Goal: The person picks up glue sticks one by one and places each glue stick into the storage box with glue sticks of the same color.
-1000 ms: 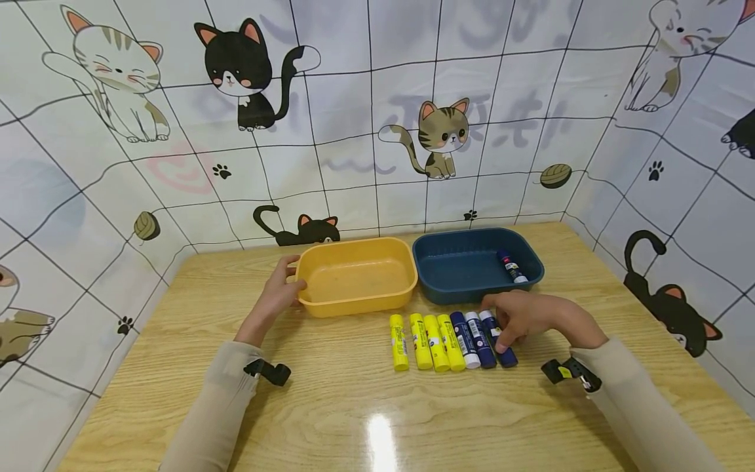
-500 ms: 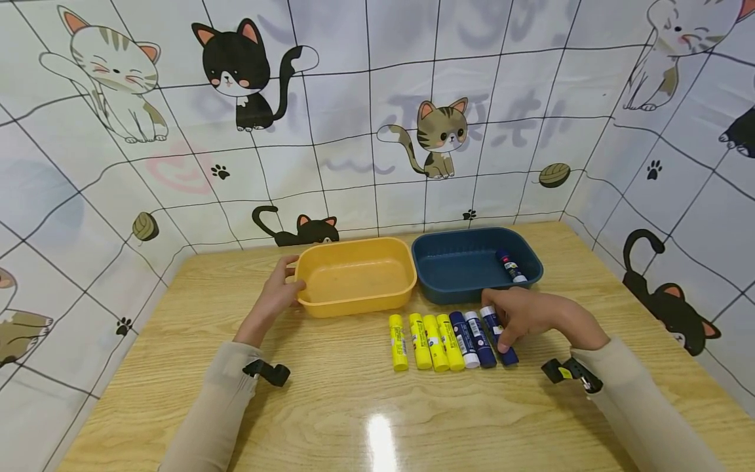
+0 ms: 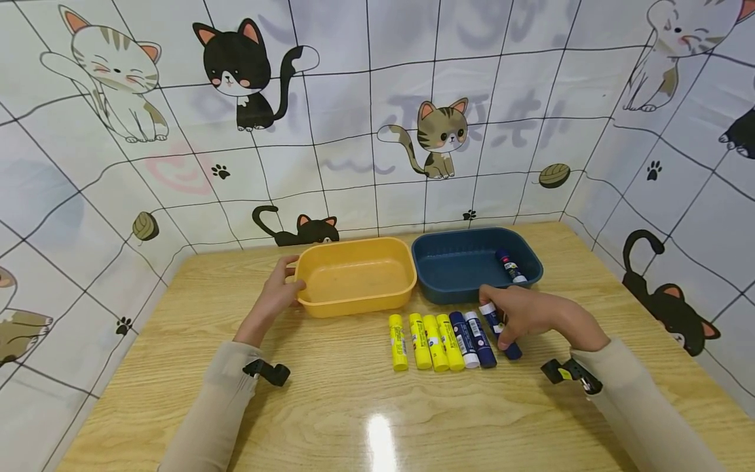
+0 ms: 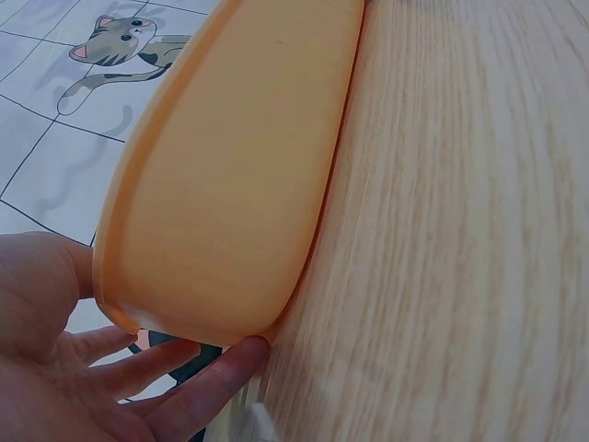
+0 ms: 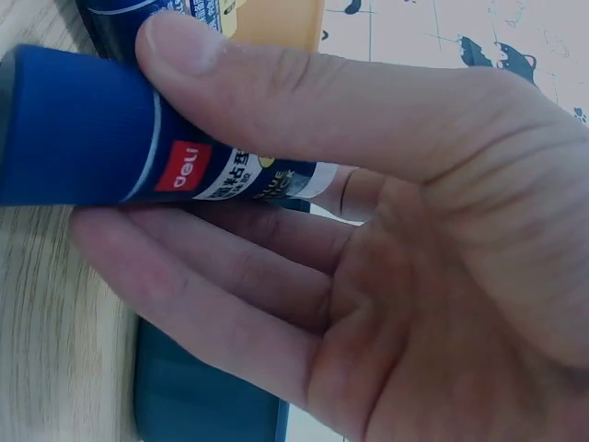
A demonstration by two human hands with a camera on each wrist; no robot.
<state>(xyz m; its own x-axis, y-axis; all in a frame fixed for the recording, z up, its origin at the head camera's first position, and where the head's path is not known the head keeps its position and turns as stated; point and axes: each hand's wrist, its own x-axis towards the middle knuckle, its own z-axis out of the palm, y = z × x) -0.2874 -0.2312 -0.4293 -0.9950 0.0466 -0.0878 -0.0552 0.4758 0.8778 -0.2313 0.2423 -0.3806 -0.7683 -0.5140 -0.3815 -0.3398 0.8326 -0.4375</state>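
Note:
The left hand (image 3: 276,292) grips the left end of the yellow tray (image 3: 354,278), thumb over the rim; in the left wrist view its fingers (image 4: 216,382) touch the tray's outer wall. A blue glue stick (image 5: 87,129) is pinched between the right thumb and fingers (image 5: 230,295), just in front of the blue tray (image 3: 460,262). To the left of the right hand (image 3: 531,318) lie two more blue-and-white glue sticks (image 3: 464,339) and several yellow ones (image 3: 398,342) in a row. One dark glue stick (image 3: 512,267) lies inside the blue tray.
Both trays stand side by side towards the back of the wooden table (image 3: 307,406). Behind and at the sides hangs a white cloth with cat drawings (image 3: 354,131). A bright reflection shows near the front.
The blue glue stick in the right hand has shifted slightly, its lower end moving right and away from the row. The left hand has stayed on the yellow tray.

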